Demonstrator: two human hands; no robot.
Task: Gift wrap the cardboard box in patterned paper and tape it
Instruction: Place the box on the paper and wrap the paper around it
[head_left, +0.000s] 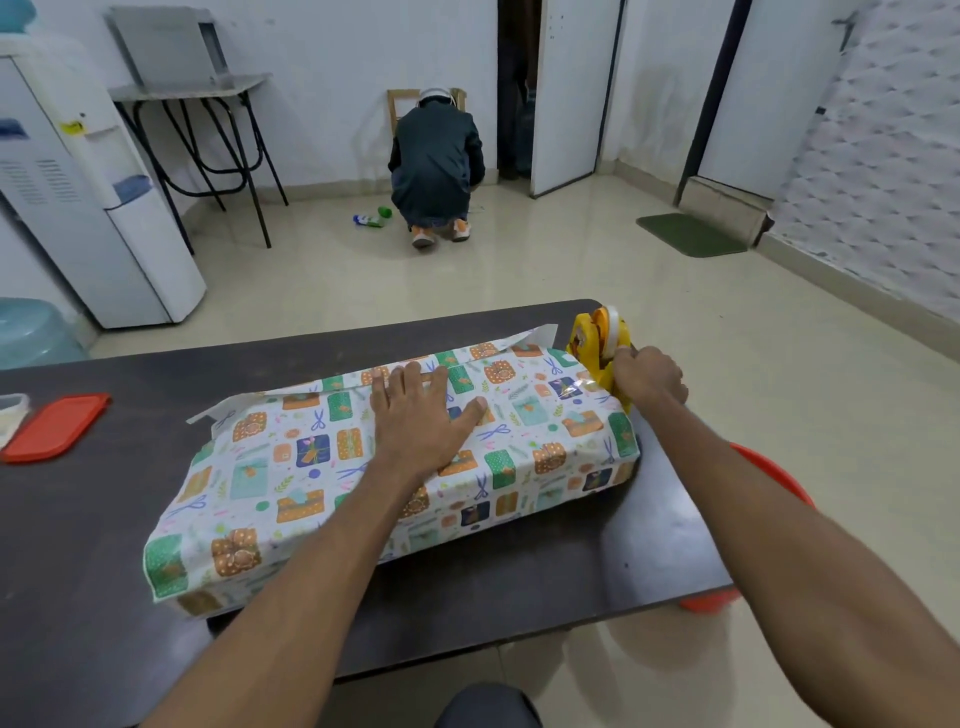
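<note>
Box (291, 467) lies directly under the left hand (421, 415).

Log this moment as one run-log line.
step: taping | left hand: pressing patterned paper seam | right hand: gripping yellow tape dispenser at paper's right end

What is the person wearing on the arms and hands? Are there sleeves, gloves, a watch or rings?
The left hand and the right hand are bare: no gloves, rings or watch to be seen. The left forearm and the right forearm are bare too; no sleeve is in view.
</note>
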